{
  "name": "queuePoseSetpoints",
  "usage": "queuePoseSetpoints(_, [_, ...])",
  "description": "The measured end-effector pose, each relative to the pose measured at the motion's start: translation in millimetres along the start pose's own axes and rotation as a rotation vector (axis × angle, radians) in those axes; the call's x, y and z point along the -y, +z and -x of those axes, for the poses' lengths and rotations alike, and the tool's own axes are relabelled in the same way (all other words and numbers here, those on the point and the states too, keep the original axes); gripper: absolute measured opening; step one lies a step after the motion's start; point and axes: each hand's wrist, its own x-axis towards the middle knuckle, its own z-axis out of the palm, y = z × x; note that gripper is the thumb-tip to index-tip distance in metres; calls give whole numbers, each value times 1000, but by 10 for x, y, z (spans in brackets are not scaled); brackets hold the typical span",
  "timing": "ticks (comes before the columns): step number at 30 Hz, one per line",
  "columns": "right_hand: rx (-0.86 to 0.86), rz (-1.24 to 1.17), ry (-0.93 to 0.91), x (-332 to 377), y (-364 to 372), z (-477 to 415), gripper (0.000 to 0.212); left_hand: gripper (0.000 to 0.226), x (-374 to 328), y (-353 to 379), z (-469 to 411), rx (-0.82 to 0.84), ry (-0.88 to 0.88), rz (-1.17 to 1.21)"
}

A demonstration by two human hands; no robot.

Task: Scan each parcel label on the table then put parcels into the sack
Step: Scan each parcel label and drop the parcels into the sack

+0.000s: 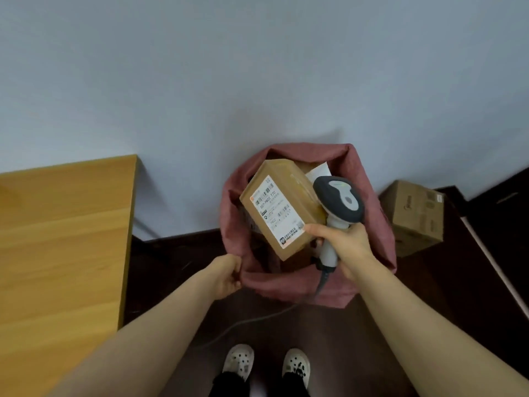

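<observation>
Holding parcel (282, 209) in the sack (376, 224) mouth.
Head view: gripping scanner (340, 202) handle with right hand (347, 247), thumb pressing the tilted parcel, label (276, 212) upward; pinching near rim of sack with left hand (227, 277), fingers curled.

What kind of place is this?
Likely a small indoor parcel-handling corner: a labelled cardboard parcel held over a red sack, a handheld barcode scanner in the right hand, another carton on the floor.

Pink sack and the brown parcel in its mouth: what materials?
Pink rolled-rim sack: likely woven fabric or plastic weave, matte; soft creases, limp folds. Brown rectangular parcel: cardboard, matte; crisp edges, flat faces. Its white label: printed paper, finish unclear.
</observation>
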Motion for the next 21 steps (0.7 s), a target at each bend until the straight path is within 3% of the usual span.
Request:
queuePoseSetpoints(5, [216, 227, -41, 219, -17, -146, 46, 29, -27, -7, 404, -25, 110, -67])
queuePoseSetpoints(12, [375, 479, 160, 257, -428, -321, 58, 26, -43, 87, 530, -102, 191, -49])
queuePoseSetpoints(15, [257, 528, 105, 90, -399, -408, 51, 26, -49, 215, 517, -84, 211, -42])
queuePoseSetpoints(19, [-60, 474, -54, -185, -388, -447, 33, 23, -77, 285, 497, -68, 205, -87])
queuePoseSetpoints(21, [-56, 358, -48, -238, -374, -314, 32, 22, -100, 287, 500, -67, 203, -118])
